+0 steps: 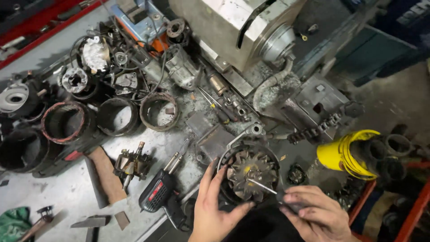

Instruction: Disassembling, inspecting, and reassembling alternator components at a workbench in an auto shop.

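Left hand spread open, fingers and thumb cupped against the near-left side of a round alternator, bracing rather than closing. Right hand pinched shut on the handle end of a thin metal rod, grimy fingers wrapped over it. Rod lying almost flat, long axis running from the right hand up-left, tip on the hub of the alternator's fan. Alternator sitting face up near the worktop's front edge, shaft pointing toward the camera; dull grey cast housing, bladed fan oily and dark, a yellow smear at the hub. Just left, a black soldering gun with twin metal prongs. Farther left, a small copper-wound rotor beside a brown flat block. Toward the worktop's back-left corner, rusty steel rings and wound stators. At the right edge, a yellow plastic tub, tipped sideways.
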